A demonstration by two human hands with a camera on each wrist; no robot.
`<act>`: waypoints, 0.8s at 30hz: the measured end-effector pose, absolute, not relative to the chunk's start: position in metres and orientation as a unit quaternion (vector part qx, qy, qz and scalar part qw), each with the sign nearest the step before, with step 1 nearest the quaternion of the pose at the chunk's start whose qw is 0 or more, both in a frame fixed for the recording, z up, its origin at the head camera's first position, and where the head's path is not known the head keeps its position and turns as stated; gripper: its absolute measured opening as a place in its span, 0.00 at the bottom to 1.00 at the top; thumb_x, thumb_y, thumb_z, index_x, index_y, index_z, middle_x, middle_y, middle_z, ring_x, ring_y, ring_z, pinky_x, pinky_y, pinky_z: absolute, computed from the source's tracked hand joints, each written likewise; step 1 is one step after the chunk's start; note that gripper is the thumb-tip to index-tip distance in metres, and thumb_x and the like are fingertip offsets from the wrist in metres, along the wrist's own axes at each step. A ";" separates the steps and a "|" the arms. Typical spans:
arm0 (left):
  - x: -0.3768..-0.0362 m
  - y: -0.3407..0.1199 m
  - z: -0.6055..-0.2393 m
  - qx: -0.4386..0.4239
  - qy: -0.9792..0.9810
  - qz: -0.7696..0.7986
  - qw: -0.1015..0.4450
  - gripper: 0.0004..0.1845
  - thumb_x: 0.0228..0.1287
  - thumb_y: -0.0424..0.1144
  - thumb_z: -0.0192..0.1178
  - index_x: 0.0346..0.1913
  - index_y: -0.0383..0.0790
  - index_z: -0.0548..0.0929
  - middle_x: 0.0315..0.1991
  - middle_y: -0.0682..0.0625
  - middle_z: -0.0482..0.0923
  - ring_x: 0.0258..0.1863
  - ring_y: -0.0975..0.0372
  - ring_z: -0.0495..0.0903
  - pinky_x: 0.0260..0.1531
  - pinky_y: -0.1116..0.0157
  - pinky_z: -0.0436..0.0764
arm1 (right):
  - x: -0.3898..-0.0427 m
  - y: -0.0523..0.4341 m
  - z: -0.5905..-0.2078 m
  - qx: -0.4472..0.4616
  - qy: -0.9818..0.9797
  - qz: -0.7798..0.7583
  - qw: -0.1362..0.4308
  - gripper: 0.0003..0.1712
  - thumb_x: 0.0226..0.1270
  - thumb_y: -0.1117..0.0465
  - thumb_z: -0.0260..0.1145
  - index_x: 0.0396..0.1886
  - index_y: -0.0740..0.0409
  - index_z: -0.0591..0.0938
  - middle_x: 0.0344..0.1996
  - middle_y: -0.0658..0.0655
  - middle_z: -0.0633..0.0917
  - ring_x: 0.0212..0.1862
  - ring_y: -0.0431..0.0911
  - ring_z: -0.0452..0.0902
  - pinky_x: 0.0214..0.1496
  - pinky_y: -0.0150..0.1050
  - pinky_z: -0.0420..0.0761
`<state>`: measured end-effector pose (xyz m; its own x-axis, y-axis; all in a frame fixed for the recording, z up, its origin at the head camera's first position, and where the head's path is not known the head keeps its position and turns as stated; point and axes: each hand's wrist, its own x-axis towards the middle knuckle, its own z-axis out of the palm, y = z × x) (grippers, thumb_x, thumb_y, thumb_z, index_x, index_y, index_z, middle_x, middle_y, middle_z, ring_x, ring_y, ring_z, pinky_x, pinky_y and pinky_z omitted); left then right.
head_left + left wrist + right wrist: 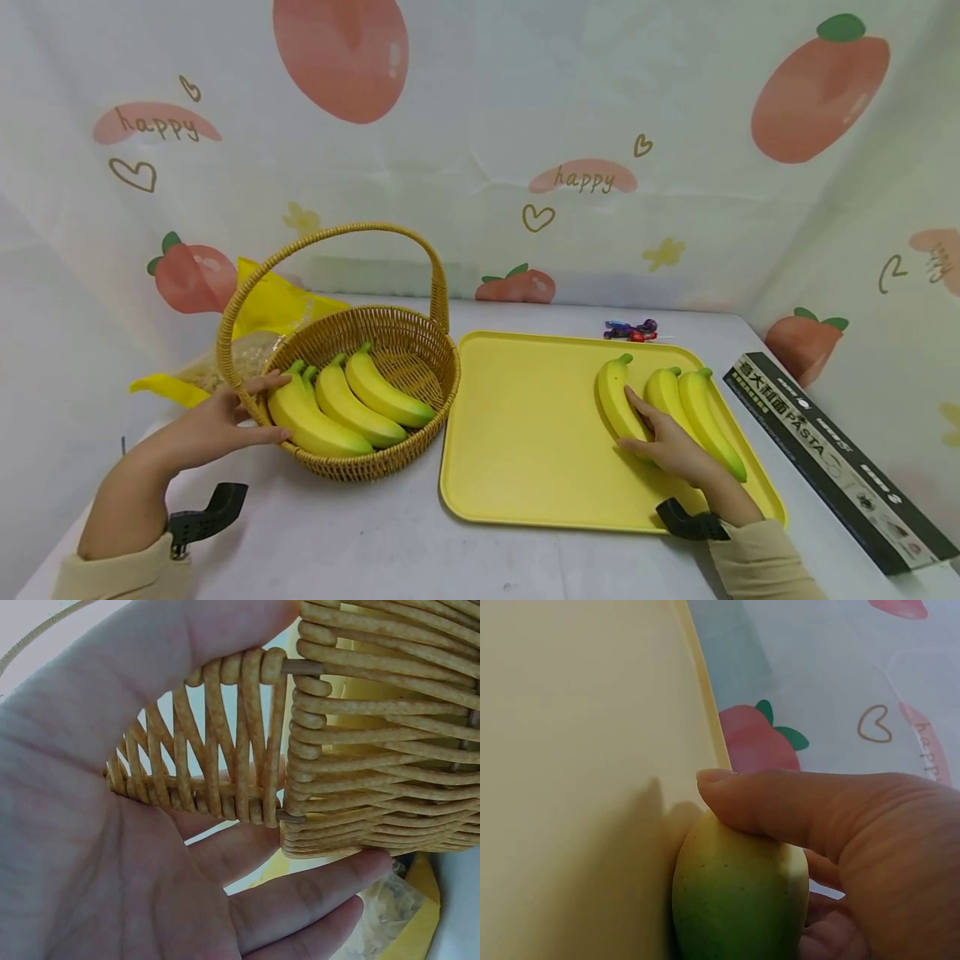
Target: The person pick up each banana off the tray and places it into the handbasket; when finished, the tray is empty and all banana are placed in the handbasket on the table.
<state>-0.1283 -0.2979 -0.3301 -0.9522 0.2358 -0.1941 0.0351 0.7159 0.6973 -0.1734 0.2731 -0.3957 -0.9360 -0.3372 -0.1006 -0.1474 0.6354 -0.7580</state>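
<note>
- Right hand is on the yellow tray, right half; fingers and thumb are curled round the leftmost banana of three lying there. The grip is confirmed in the right wrist view: thumb pressed over the banana's green end.
- The other two tray bananas lie just right of the held one, touching the hand's far side.
- Left hand is clasped on the left rim of the wicker basket; thumb over the rim, fingers on the outer weave.
- Basket contents: three bananas, side by side, stems pointing far-left. The nearest one is just beside the left thumb.
- Basket sits left of the tray, nearly touching it; both are on the white counter.
- Behind the basket: a yellow bag.
- Far of the tray: small wrapped candies.
- Right of the tray: a dark pasta box.
</note>
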 end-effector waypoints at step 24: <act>-0.128 -0.297 -0.329 0.074 0.919 0.365 0.129 0.41 0.58 0.48 0.64 0.71 0.41 0.57 0.71 0.28 0.43 0.60 0.27 0.59 0.47 0.40 0.74 | -0.172 0.275 -0.400 -0.145 0.903 -0.389 0.108 0.49 0.63 0.53 0.63 0.73 0.63 0.45 0.73 0.67 0.45 0.72 0.65 0.37 0.63 0.16 0.49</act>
<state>-0.1279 -0.2969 -0.3293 -0.9557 0.2298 -0.1838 0.0410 0.7225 0.6902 -0.1720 0.2746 -0.3997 -0.9346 -0.3460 -0.0824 -0.1776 0.6546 -0.7348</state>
